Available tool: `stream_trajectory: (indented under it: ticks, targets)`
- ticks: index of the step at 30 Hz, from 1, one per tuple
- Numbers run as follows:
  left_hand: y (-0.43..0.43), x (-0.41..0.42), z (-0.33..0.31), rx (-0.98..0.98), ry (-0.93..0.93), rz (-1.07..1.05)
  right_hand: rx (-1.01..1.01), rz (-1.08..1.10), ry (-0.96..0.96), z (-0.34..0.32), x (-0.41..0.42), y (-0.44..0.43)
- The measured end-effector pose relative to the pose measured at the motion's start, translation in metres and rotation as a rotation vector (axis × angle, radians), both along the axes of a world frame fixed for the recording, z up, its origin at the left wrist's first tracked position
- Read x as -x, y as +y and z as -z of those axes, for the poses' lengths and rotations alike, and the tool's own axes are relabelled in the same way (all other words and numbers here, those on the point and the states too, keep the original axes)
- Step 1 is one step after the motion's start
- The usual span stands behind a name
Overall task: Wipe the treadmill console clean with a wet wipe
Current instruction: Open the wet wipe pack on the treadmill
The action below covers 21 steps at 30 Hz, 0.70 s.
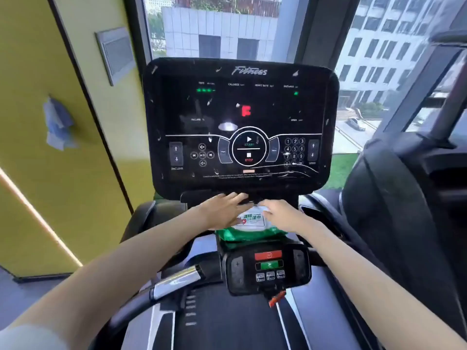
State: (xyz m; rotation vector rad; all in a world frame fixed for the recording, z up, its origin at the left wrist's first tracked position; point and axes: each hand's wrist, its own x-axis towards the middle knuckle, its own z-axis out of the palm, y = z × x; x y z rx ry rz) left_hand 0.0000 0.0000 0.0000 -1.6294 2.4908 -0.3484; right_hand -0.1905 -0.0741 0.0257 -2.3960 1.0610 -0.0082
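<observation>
Hands meet on a green wet wipe pack [250, 224] just below the smudged treadmill console [240, 117]. The left hand [225, 210] lies flat, fingers straight; the right hand [280, 215] touches it, grip unclear.

My treadmill console [240, 122], centre frame, is glossy black with white flecks, a red figure and green dots. Below it, the wet-wipe pack [249, 232] is green with a white label. The wall [38, 109] on the left is yellow.

Ahead of you the console [240, 122] stands upright, black and glossy, display lit, its face flecked with white specks and streaked white at the lower right. Nearer you, just below its bottom edge, your green wipe pack [250, 224] lies flat, white label facing up.
</observation>
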Motion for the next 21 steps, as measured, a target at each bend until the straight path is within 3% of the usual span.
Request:
stream_trajectory:
  ticks: [8,15,21]
  targets:
    - [-0.032,0.018,0.045,-0.12,0.086,-0.132,0.031,-0.071,0.108,0.05,-0.01,-0.038]
    - [-0.04,0.026,0.055,-0.264,0.14,-0.278,0.1,-0.187,0.013,0.078,-0.002,-0.06]
    - [-0.029,0.032,0.052,-0.103,0.028,-0.156,0.136,-0.247,-0.005,0.08,0.002,-0.066]
